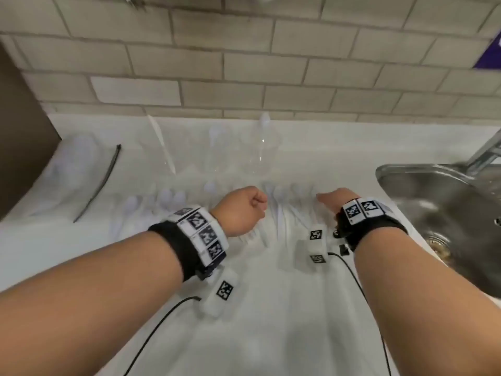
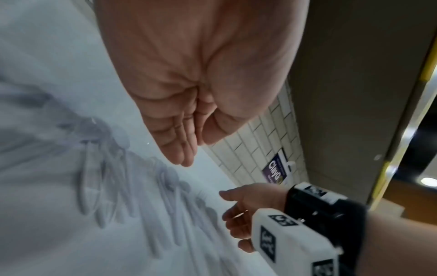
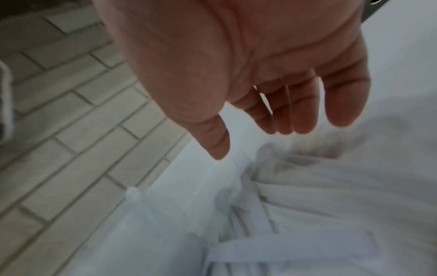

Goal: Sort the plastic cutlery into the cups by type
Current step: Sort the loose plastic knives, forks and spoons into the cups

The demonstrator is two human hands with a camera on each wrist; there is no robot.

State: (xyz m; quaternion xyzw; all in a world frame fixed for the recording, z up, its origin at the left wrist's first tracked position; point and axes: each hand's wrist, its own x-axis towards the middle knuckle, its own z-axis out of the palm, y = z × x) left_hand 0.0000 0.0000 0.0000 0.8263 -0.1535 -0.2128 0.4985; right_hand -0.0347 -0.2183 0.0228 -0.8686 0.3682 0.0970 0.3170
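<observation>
Empty hands (image 1: 284,204); clear cups (image 1: 259,150) seemingly hold few utensils.

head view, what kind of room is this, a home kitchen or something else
Probably a kitchenette, perhaps a shared one: a white countertop against a beige brick-pattern tiled wall, a stainless steel sink with a metal tap alongside.

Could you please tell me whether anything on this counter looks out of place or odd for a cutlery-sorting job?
One thing: a thin dark strip lies slantwise on the counter at far left, unlike the white plastic cutlery spread below the clear cups. What it is cannot be told. Neither hand holds anything.
</observation>
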